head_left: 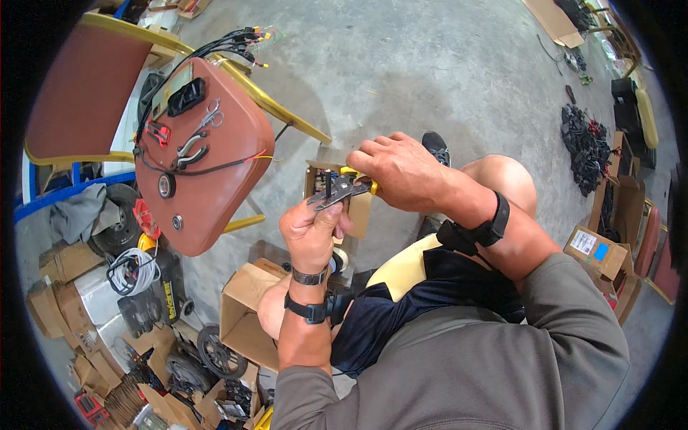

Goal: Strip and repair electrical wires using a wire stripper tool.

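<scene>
My right hand [401,172] is closed round the yellow handles of a dark metal wire stripper [342,190]. Its jaws point left, toward my left hand [309,229]. That hand is closed, with the thumb raised against the underside of the jaws. Whatever its fingers pinch is too small and too covered to name. A short black rod-like piece [328,183] stands up beside the jaws; I cannot tell what it belongs to. Below the hands, an open cardboard box [356,213] holds small parts.
At the left, a brown chair seat [244,107] carries scissors [212,115], pliers [190,150], a tape roll [166,187] and a black cable [222,166]. Another carton [240,308] stands by my left knee. Tangled black cables [584,143] lie on the floor at right.
</scene>
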Demonstrator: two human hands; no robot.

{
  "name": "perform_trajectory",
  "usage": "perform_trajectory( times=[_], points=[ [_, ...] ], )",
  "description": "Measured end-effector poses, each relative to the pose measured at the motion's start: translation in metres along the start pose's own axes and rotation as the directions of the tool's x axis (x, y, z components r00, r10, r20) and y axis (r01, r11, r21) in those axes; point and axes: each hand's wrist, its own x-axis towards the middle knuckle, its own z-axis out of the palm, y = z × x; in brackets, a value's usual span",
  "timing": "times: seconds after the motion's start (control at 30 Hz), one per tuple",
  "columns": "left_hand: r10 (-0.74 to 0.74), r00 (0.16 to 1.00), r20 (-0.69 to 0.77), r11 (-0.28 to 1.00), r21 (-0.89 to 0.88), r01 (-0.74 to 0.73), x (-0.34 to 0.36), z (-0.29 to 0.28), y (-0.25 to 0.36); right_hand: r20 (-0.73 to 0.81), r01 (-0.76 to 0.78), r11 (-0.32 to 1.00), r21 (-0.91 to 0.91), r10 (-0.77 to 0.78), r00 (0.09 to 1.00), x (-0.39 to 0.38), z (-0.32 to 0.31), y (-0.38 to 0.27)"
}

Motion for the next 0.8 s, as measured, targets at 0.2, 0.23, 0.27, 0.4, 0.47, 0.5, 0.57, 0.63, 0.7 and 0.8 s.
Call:
perform_trajectory(
  times=[0.2,0.23,0.27,0.4,0.47,0.5,0.57,0.63,0.7,0.8],
  points=[
    [0.072,0.99,-0.121,0.989,0.139,-0.055,0.003,0.009,-0.002,0.058,-0.053,0.997,-0.062,0.057,0.997,-0.002,-0.001,-0.005],
    [0.083,0.987,-0.14,0.984,0.169,-0.058,0.004,0.011,-0.003,0.067,-0.063,0.995,-0.071,0.068,0.995,-0.002,-0.002,-0.005],
    [0.125,0.981,-0.151,0.975,0.204,-0.093,0.006,0.013,-0.004,0.074,-0.073,0.994,-0.078,0.079,0.994,-0.002,-0.002,-0.005],
    [0.277,0.949,-0.152,0.871,0.458,-0.181,0.015,0.013,-0.01,0.138,-0.122,0.983,-0.14,0.141,0.98,-0.002,-0.004,-0.007],
    [0.333,0.935,-0.121,0.773,0.603,-0.197,0.018,0.012,-0.012,0.14,-0.136,0.981,-0.139,0.155,0.978,-0.002,-0.004,-0.008],
    [0.357,0.929,-0.102,0.723,0.66,-0.205,0.019,0.012,-0.013,0.141,-0.143,0.98,-0.139,0.162,0.977,-0.002,-0.004,-0.008],
    [0.395,0.915,-0.08,0.665,0.712,-0.224,0.022,0.015,-0.016,0.178,-0.16,0.978,-0.134,0.183,0.967,-0.002,-0.005,-0.006],
    [0.428,0.9,-0.084,0.656,0.714,-0.245,0.024,0.016,-0.018,0.162,-0.155,0.978,-0.136,0.177,0.971,-0.002,-0.004,-0.003],
    [0.12,0.981,-0.149,0.923,0.38,-0.055,0.024,0.012,-0.017,0.095,-0.134,0.98,-0.144,0.148,0.984,-0.002,-0.003,0.0],
    [-0.143,0.989,0.035,0.986,-0.085,0.146,0.022,-0.003,-0.011,-0.009,-0.083,0.99,-0.116,0.082,0.997,-0.003,-0.002,0.005]
  ],
)
